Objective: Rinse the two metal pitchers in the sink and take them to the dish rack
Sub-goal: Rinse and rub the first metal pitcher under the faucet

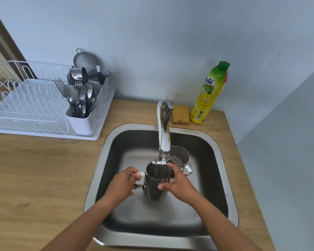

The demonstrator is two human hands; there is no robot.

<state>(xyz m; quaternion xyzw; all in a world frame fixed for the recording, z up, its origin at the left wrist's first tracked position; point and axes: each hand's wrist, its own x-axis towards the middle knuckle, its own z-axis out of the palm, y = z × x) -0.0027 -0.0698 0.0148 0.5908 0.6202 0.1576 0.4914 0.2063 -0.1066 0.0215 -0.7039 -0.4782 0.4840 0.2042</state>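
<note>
The larger pitcher (158, 180), polished steel with a squared handle, is held upright just below the faucet (164, 140) tip, over the sink (105, 160) basin. The left hand (123, 182) curls round its handle. The right hand (176, 182) clasps the body, thumb in front and fingers at the far rim. The second pitcher (179, 156) stands just right of the faucet tip. No stream is plainly visible. A good rinse probably means centring the mouth under the spout, swirling, then tipping out before carrying it to the dish rack (25, 105), well left of the faucet.
</note>
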